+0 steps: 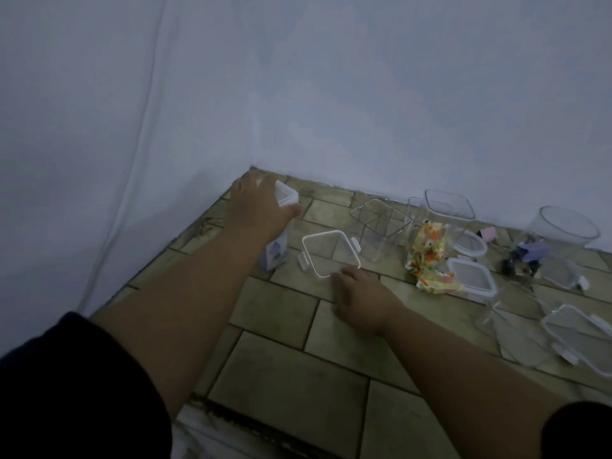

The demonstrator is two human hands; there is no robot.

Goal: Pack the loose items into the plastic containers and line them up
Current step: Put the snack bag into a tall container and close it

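My left hand (256, 207) grips the top of a tall clear container (277, 246) with a lid on it and pale purple things inside, near the far left corner of the tiled surface. Just right of it lies a square clear lid (329, 255) with white clips. My right hand (359, 293) rests at that lid's near edge, fingers curled and touching its rim. An open empty square container (381, 233) stands behind the lid. Colourful candy packets (427, 256) lie further right.
Along the wall stand another tall open container (448, 210) and a round jar (568, 233) with binder clips (523, 256) by it. Loose lids (472, 281) and a container on its side (516, 332) lie right. White cloth (132, 127) hangs behind and left.
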